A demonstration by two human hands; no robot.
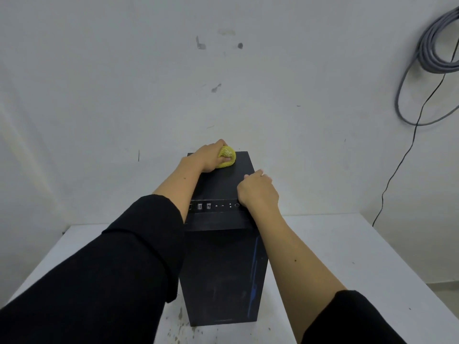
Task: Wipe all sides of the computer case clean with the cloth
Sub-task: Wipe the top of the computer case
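Observation:
A black computer case (223,269) stands upright on a white table (347,256), its front panel facing me and a row of ports and buttons near the top's front edge. My left hand (206,157) grips a bunched yellow cloth (227,157) and holds it on the far end of the case's top. My right hand (258,189) rests on the top's right edge, fingers curled over that edge. Both forearms reach over the case, and the left arm hides part of its left side.
A white wall with several dark marks rises directly behind the table. Coiled grey cable (432,50) hangs at the upper right, and a thin black wire (397,175) runs down from it. Dirt specks (178,328) lie on the table at the case's foot.

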